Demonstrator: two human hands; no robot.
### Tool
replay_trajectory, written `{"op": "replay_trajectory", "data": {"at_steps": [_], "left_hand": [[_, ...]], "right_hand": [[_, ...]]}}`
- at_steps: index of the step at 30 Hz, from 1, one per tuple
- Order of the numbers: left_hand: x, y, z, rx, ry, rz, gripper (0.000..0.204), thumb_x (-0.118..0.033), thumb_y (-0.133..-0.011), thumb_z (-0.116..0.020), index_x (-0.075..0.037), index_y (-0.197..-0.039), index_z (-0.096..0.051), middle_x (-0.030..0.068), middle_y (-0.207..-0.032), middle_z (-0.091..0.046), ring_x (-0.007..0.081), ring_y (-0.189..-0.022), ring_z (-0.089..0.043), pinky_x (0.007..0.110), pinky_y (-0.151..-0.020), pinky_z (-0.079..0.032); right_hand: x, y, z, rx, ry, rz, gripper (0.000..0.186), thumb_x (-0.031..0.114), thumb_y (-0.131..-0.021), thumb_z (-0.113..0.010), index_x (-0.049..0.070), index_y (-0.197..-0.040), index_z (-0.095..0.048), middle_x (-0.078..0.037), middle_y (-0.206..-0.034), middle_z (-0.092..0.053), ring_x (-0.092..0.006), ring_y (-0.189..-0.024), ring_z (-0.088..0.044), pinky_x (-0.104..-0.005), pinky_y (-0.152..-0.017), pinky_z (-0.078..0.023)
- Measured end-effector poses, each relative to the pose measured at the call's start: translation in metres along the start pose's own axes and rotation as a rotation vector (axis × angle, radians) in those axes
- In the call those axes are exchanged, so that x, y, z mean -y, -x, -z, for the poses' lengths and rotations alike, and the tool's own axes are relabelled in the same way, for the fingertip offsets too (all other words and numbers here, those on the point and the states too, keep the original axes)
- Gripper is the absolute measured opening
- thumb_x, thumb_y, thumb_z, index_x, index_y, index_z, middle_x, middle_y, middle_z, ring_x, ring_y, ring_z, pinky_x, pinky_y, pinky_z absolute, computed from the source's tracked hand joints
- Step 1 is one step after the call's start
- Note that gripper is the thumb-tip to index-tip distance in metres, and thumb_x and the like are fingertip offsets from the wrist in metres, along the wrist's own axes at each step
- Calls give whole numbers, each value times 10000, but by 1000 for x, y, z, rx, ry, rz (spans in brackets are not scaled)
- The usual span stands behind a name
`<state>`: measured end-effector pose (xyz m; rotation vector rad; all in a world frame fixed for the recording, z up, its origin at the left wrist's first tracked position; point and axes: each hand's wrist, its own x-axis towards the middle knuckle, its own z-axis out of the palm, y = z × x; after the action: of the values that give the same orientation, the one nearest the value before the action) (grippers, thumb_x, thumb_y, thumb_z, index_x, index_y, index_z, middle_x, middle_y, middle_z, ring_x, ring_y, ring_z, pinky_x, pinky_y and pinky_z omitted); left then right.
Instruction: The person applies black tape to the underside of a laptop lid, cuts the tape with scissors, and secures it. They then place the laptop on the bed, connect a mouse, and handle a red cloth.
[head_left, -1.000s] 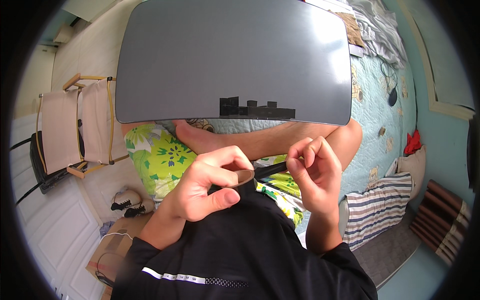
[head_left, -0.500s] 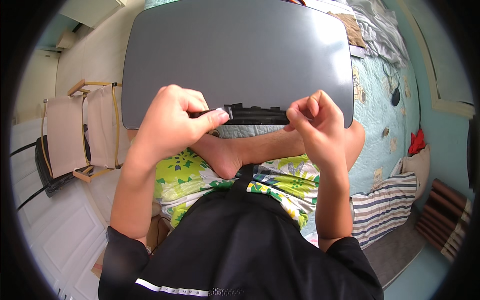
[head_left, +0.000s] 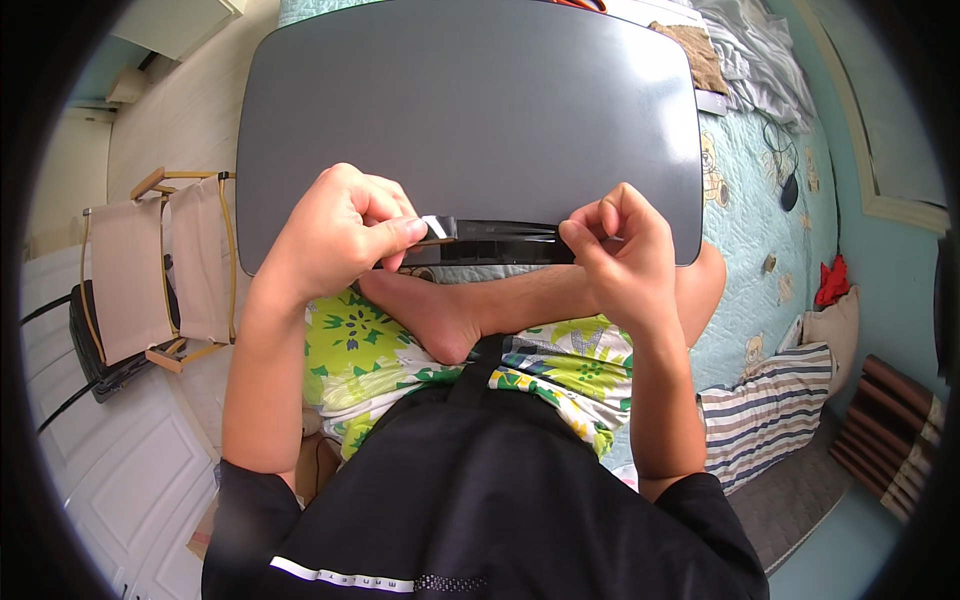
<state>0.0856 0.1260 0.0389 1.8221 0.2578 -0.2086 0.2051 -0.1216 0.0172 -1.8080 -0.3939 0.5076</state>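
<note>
A narrow, glossy black strip (head_left: 505,228), tape-like, is stretched between my hands just over the near edge of a dark grey tabletop (head_left: 450,120). My left hand (head_left: 345,235) is closed, pinching its left end between thumb and fingers. Beside that thumb the strip folds over, and the fold catches a bright, silvery glare. My right hand (head_left: 625,255) is closed too, with thumb and forefinger on the strip's right end. Just below runs a second shiny black band (head_left: 500,252); I cannot tell whether it belongs to the same strip or to the table edge.
My bent leg (head_left: 520,300) lies close below the table edge. The table stands on a light blue quilt (head_left: 760,240). A folding chair (head_left: 130,280) is at the left, a striped pillow (head_left: 770,410) at the right. Brown cloth (head_left: 695,55) lies past the far right corner.
The strip's left end has turned, so its fold now shows a brighter face. A gap has opened between it and the lower band. My right hand has shifted slightly left.
</note>
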Motion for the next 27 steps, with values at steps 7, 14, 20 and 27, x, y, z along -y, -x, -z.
{"op": "replay_trajectory", "data": {"at_steps": [7,14,20,27], "left_hand": [[-15,6,-9,-107,-306,215,267,-83,-729,-689,64,-534,-580,131,-441,-481,160,-402,-430,324,-430,-361],[-21,1,-10,-110,-391,246,283,-76,-715,-687,92,-540,-540,189,-436,-337,227,-390,-291,350,-412,-338],[-20,6,-3,32,-207,93,194,-55,-719,-618,33,-547,-636,146,-679,-668,154,-561,-574,274,-529,-423],[24,-1,-9,271,640,-336,234,-167,-756,-686,29,-631,-710,304,-1066,-640,295,-850,-645,341,-780,-515]], "right_hand": [[5,7,-5,-37,184,93,299,-62,-788,-651,29,-718,-374,-85,-649,-576,-111,-583,-552,-265,-545,-463],[4,11,-9,-84,285,165,295,-62,-781,-673,15,-721,-395,-116,-652,-583,-202,-564,-595,-301,-541,-471],[1,13,-9,-96,243,158,300,-67,-786,-669,21,-717,-390,-106,-660,-584,-168,-565,-560,-285,-552,-467],[1,13,-4,-9,36,49,341,-89,-819,-641,64,-725,-350,-58,-765,-597,-54,-688,-484,-200,-614,-433]]}}
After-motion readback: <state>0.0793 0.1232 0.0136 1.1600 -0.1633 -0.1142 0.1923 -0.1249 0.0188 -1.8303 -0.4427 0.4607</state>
